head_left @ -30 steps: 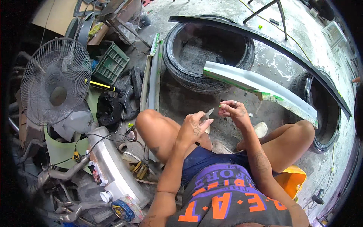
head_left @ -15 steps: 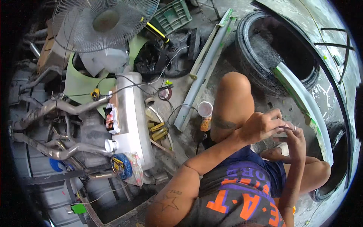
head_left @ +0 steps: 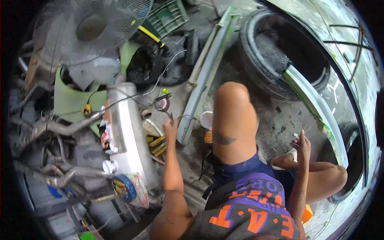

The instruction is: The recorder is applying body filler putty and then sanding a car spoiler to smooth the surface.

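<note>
My left hand (head_left: 171, 127) is extended to the left, fingers closed at the end of a straight arm. A thin dark piece pokes up from its fingers; whether it belongs to the black cord (head_left: 187, 116) beside it, I cannot tell. Just above that hand is a small round dark-red container (head_left: 161, 105). My right hand (head_left: 303, 144) is above my lower right leg, its fingers pinched together. A thin pale sliver shows at its fingertips, and a small white bit shows beside its fingers; both are too small to name.
To the left lie a silver muffler (head_left: 130, 124) and bent exhaust pipes (head_left: 56, 126), with a roll of blue tape (head_left: 124, 188). A large fan (head_left: 92, 28) stands far left. Long grey strips (head_left: 206, 72) rest on the floor. Right are a tyre (head_left: 260, 60) and a pale curved panel (head_left: 312, 96).
My hands were together over my lap and are now apart. The left swung out toward the dark-red container; the right stayed near my leg. The view has shifted slightly.
</note>
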The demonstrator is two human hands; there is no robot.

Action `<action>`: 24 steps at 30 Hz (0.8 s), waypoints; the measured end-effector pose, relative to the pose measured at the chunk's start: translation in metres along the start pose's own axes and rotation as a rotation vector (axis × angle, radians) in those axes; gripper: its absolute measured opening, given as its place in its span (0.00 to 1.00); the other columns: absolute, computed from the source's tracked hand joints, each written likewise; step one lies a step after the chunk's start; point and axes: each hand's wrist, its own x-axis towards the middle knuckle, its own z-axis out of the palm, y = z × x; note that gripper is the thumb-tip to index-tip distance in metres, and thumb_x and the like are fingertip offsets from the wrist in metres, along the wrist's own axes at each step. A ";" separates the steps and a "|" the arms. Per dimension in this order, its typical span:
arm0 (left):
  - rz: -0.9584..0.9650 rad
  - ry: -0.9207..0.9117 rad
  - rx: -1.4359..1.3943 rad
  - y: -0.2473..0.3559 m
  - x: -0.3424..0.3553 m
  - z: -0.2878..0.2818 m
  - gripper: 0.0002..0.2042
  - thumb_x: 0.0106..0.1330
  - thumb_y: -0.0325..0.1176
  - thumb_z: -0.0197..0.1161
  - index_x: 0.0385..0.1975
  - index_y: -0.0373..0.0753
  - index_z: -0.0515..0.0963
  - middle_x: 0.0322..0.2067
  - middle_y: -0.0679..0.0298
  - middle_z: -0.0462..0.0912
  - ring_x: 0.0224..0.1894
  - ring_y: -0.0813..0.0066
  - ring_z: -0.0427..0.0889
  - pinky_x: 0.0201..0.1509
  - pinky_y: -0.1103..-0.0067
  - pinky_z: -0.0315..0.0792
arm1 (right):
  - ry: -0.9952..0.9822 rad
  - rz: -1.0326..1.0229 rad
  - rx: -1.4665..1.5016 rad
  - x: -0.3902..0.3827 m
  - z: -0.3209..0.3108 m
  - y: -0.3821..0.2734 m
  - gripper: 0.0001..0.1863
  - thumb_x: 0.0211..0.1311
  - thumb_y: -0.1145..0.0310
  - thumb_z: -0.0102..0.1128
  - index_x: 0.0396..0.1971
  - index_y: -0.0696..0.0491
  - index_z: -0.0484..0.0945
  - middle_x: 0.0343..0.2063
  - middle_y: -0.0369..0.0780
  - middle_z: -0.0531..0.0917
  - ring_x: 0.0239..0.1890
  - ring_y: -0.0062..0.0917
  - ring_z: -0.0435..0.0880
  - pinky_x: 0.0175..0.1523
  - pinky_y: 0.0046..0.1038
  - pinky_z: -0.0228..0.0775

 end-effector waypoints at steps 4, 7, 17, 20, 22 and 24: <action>-0.041 -0.226 0.388 -0.162 -0.046 0.030 0.20 0.62 0.48 0.63 0.34 0.33 0.80 0.38 0.48 0.82 0.39 0.45 0.77 0.46 0.56 0.68 | 0.062 0.065 -0.130 0.026 0.002 0.027 0.26 0.67 0.47 0.58 0.36 0.60 0.80 0.24 0.40 0.80 0.26 0.23 0.82 0.35 0.25 0.78; 0.357 -0.048 0.330 -0.187 -0.057 0.054 0.22 0.56 0.46 0.68 0.13 0.32 0.74 0.14 0.49 0.74 0.21 0.45 0.74 0.28 0.58 0.67 | -0.055 -0.004 -0.191 0.040 -0.002 0.038 0.26 0.64 0.60 0.65 0.56 0.61 0.73 0.44 0.43 0.82 0.42 0.27 0.82 0.44 0.27 0.79; 0.257 -0.475 0.905 -0.171 -0.038 0.024 0.12 0.54 0.41 0.64 0.24 0.36 0.83 0.29 0.44 0.82 0.32 0.44 0.81 0.33 0.57 0.73 | -0.026 -0.158 0.452 0.089 0.032 0.004 0.43 0.60 0.67 0.70 0.69 0.60 0.52 0.65 0.50 0.65 0.64 0.37 0.69 0.62 0.36 0.72; 0.475 -0.540 1.123 -0.159 -0.031 -0.002 0.15 0.59 0.46 0.62 0.20 0.40 0.79 0.19 0.57 0.80 0.21 0.61 0.77 0.28 0.65 0.68 | -0.030 -0.227 0.577 0.108 0.031 0.004 0.41 0.60 0.70 0.69 0.67 0.60 0.54 0.67 0.49 0.62 0.66 0.38 0.67 0.63 0.36 0.71; -0.111 -0.418 0.780 -0.127 -0.051 -0.002 0.17 0.60 0.42 0.60 0.31 0.29 0.80 0.27 0.48 0.83 0.30 0.54 0.82 0.36 0.60 0.75 | -0.055 -0.270 0.603 0.113 0.035 0.006 0.40 0.59 0.71 0.69 0.67 0.59 0.56 0.65 0.46 0.65 0.65 0.36 0.69 0.63 0.37 0.71; -0.014 -0.375 0.484 -0.080 -0.052 -0.011 0.16 0.62 0.40 0.59 0.28 0.30 0.78 0.24 0.50 0.82 0.27 0.59 0.80 0.34 0.64 0.74 | -0.060 -0.292 0.621 0.120 0.026 0.010 0.38 0.60 0.72 0.68 0.66 0.59 0.57 0.63 0.46 0.67 0.64 0.36 0.70 0.63 0.37 0.71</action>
